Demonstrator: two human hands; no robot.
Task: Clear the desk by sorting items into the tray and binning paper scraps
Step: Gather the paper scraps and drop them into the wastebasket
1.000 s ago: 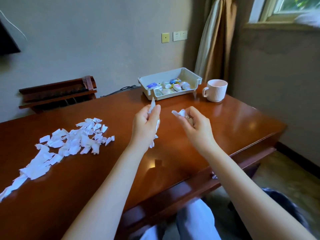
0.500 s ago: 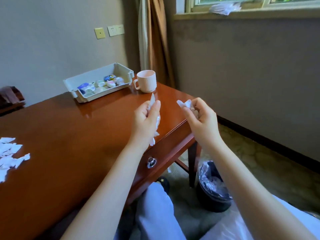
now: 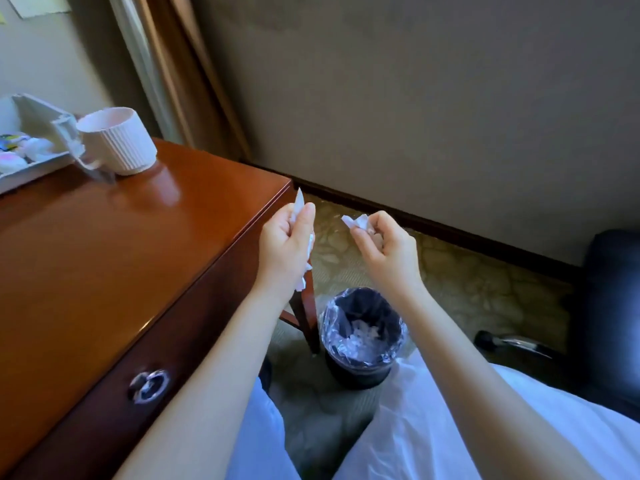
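Note:
My left hand (image 3: 285, 244) is closed around a bunch of white paper scraps (image 3: 300, 203) that stick out above and below the fist, right at the desk's right corner. My right hand (image 3: 384, 245) pinches more white scraps (image 3: 356, 222) out past the desk edge, over the carpet. Below and between both hands a black bin (image 3: 362, 336) with a clear liner stands on the floor by the desk leg, with white scraps lying in it. The grey tray (image 3: 29, 168) with small items sits at the far left of the desk.
A white ribbed mug (image 3: 119, 140) stands on the brown desk (image 3: 121, 244) beside the tray. A drawer with a metal ring pull (image 3: 149, 385) faces me. A dark chair (image 3: 609, 306) is at the right, a curtain and wall behind.
The view has swung right and down from the desk top to the floor; both hands, still holding scraps, moved from over the desk to its right edge above the bin. The scrap pile left view.

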